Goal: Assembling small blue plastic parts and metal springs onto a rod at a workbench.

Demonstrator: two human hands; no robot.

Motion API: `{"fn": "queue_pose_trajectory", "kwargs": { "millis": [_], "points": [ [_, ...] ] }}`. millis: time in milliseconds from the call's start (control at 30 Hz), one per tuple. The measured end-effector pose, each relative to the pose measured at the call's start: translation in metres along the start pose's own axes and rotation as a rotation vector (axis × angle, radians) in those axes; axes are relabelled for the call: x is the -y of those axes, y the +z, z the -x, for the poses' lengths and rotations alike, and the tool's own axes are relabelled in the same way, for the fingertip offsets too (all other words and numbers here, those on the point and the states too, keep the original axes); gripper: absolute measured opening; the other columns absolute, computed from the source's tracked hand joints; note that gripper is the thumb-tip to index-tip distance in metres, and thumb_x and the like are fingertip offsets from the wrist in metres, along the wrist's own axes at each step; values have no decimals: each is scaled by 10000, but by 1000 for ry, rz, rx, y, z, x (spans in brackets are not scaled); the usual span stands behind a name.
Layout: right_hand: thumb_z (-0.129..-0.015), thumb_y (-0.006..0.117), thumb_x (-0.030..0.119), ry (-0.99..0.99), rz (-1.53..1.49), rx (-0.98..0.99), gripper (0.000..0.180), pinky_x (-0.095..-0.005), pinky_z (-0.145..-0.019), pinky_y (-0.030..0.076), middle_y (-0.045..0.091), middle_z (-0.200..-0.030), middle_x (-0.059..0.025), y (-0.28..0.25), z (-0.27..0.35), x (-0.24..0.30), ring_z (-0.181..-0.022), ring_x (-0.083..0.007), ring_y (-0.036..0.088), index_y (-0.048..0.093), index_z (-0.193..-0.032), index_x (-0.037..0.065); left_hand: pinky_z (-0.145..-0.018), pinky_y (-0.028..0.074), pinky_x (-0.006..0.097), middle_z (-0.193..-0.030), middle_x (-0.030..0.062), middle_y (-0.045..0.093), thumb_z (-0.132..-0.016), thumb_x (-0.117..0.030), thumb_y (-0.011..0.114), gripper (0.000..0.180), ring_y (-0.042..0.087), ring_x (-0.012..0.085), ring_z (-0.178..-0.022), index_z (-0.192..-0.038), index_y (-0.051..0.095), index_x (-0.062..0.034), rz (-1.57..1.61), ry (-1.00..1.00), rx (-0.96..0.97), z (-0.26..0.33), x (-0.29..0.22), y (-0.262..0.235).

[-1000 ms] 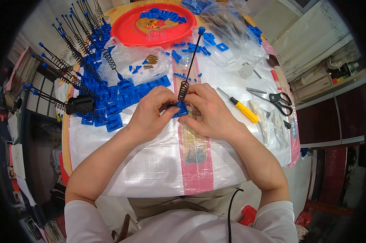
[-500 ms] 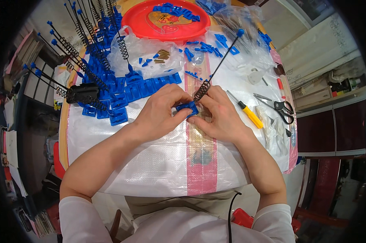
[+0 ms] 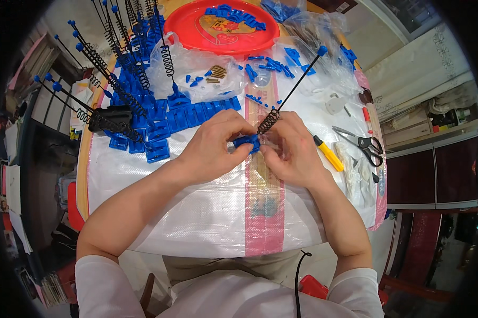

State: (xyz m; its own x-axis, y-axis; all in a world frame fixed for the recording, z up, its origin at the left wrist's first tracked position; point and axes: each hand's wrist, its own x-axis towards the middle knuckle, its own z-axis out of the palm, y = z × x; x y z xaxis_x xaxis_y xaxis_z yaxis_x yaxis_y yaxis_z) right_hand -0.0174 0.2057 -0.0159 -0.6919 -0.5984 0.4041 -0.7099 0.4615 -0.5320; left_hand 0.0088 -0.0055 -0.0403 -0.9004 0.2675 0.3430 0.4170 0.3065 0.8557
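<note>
Left hand (image 3: 213,146) and right hand (image 3: 292,148) both pinch a blue plastic base (image 3: 246,141) — its spring-wound black rod (image 3: 292,90) tilts up-right — above the white woven sheet (image 3: 196,206)

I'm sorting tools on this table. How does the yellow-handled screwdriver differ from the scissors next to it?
The yellow-handled screwdriver is one straight tool with a yellow grip and a black end; the scissors have two metal blades and black loop handles. The screwdriver lies nearer the right hand; the scissors lie farther out toward the table's right edge. Both lie flat and untouched on the white woven sheet.
</note>
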Motion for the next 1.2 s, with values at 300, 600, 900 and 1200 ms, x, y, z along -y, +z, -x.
{"fn": "queue_pose_trajectory", "kwargs": {
  "millis": [300, 600, 900, 1200],
  "points": [
    [-787, 766, 177, 9, -254, -188, 348, -368, -838, 504, 616, -1123, -149, 5, 0, 6, -1008, -277, 621, 640, -1061, 4, -664, 504, 339, -879, 107, 575, -760, -39, 719, 159, 600, 242, -804, -873, 622, 17, -20, 78, -5, 2, -1, 1],
    [-892, 687, 168, 79, -636, -194, 212, -285, -764, 462, 618, -1002, -91, 19, -2, -4, -878, -159, 571, 614, -941, -25, -649, 505, 306, -911, 101, 577, -736, -35, 721, 167, 602, 198, -768, -815, 585, 21, 131, 15, 130, 4, -5, 4],
    [-963, 631, 170, 431, -1026, -162, 180, -222, -761, 445, 656, -900, -1, 10, 0, 2, -824, -50, 546, 659, -959, -7, -833, 469, 260, -1077, 57, 553, -813, -22, 689, 117, 569, 117, -951, -893, 609, 10, 349, -193, 283, 4, -12, -2],
    [-967, 629, 183, 393, -1078, -199, 197, -222, -759, 448, 651, -952, -9, 12, 2, -1, -843, -53, 554, 662, -1034, 1, -819, 466, 261, -970, 36, 604, -855, -82, 676, 129, 570, 98, -890, -942, 633, 2, 368, -214, 264, 3, -9, -3]
  ]
}}
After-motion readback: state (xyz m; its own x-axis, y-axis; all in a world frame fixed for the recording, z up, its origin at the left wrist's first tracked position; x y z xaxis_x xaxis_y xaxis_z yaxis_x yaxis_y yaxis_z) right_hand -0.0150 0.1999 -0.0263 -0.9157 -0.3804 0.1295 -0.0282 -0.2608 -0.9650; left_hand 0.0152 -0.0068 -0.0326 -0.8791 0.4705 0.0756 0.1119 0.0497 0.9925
